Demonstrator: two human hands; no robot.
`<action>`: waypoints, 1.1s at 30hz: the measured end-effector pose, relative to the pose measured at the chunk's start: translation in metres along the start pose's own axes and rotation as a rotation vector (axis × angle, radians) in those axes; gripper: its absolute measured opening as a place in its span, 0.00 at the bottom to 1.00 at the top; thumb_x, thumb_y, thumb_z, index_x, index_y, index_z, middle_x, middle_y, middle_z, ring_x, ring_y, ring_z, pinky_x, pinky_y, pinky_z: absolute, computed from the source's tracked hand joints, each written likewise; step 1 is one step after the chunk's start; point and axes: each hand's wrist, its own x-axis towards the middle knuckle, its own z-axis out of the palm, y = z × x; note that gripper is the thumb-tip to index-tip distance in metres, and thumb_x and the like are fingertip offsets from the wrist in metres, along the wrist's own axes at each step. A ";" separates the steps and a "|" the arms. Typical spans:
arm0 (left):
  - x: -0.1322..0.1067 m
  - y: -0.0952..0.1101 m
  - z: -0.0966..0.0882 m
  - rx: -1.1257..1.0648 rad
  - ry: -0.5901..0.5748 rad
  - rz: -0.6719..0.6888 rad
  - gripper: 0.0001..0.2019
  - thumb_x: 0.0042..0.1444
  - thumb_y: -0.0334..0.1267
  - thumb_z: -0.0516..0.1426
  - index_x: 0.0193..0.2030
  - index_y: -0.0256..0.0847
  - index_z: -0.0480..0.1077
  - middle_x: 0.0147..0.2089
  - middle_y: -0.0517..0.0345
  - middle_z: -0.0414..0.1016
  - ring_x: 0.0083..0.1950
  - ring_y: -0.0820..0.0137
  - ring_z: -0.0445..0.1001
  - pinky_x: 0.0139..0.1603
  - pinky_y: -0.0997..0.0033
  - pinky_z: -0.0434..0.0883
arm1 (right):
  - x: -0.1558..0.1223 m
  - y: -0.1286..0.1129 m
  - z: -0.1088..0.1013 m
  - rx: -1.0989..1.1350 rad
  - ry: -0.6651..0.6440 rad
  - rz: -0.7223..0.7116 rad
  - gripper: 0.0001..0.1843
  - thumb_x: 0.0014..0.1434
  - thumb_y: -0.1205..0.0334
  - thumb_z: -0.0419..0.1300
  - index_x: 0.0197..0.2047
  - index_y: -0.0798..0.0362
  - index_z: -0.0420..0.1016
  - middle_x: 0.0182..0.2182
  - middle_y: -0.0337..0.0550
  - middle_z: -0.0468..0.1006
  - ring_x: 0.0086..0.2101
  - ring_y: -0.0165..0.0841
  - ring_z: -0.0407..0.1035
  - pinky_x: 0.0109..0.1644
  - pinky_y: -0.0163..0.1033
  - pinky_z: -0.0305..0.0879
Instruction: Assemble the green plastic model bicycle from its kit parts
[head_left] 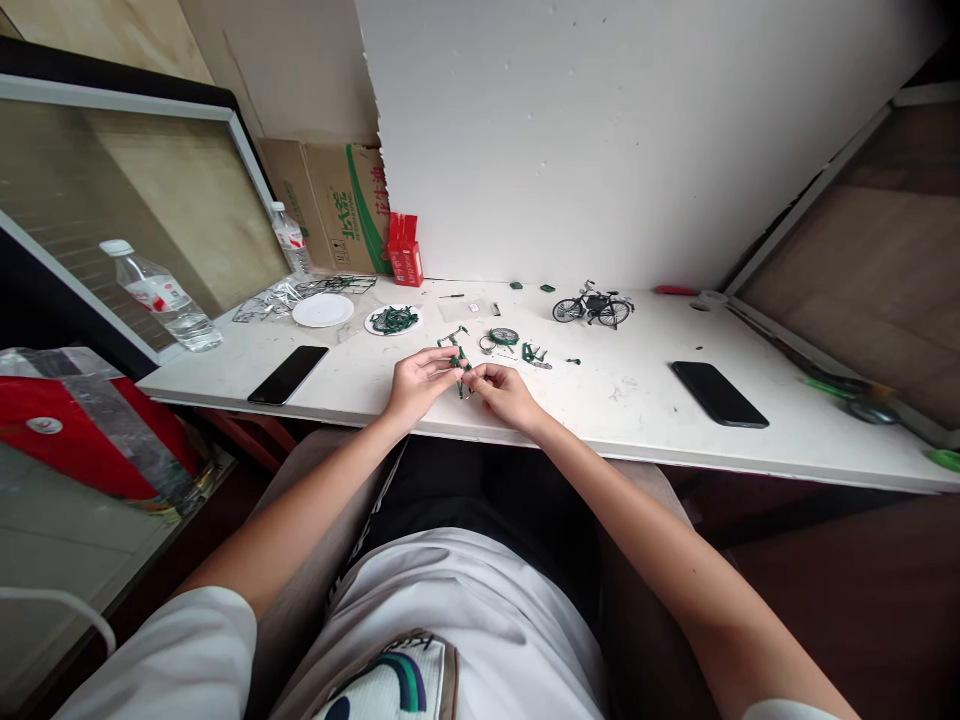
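Near the table's front edge, my two hands meet around a green model bicycle frame (463, 352). Its thin bars stick out above and below the fingers. My left hand (421, 382) pinches it from the left, and my right hand (504, 394) has thumb and forefinger pressed on its right side. Whether a smaller part sits between the fingertips is hidden. Just beyond lie a small green wheel (503, 337), a ring-shaped part (486, 344) and a green part with prongs (534, 354). Farther right stands an assembled black model bicycle (591, 305).
A white plate (370, 326) holds green parts; another white plate (322, 310) lies beside it. Phones (288, 375) (718, 393) lie at both sides. Water bottles (166, 300) (290, 240), a carton (330, 205) and a red box (405, 250) stand at the back left.
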 end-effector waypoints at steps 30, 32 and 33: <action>-0.002 -0.005 0.002 -0.043 0.034 0.002 0.25 0.46 0.43 0.77 0.50 0.37 0.81 0.52 0.42 0.85 0.54 0.53 0.84 0.60 0.50 0.79 | 0.000 -0.003 0.001 -0.062 -0.014 0.001 0.25 0.61 0.37 0.65 0.36 0.53 0.79 0.31 0.41 0.77 0.28 0.29 0.62 0.31 0.36 0.59; -0.002 -0.005 0.003 -0.047 0.031 0.001 0.25 0.46 0.43 0.77 0.49 0.37 0.81 0.51 0.42 0.85 0.54 0.52 0.85 0.60 0.49 0.79 | 0.000 -0.002 0.001 -0.048 -0.023 0.036 0.25 0.61 0.36 0.65 0.36 0.53 0.79 0.30 0.40 0.76 0.25 0.28 0.59 0.29 0.36 0.58; -0.002 -0.004 0.004 -0.050 0.030 -0.001 0.25 0.46 0.44 0.77 0.49 0.37 0.81 0.51 0.42 0.85 0.54 0.52 0.85 0.60 0.49 0.79 | 0.000 -0.002 0.001 -0.043 -0.029 0.047 0.25 0.60 0.36 0.65 0.36 0.53 0.79 0.30 0.39 0.76 0.25 0.27 0.58 0.28 0.36 0.58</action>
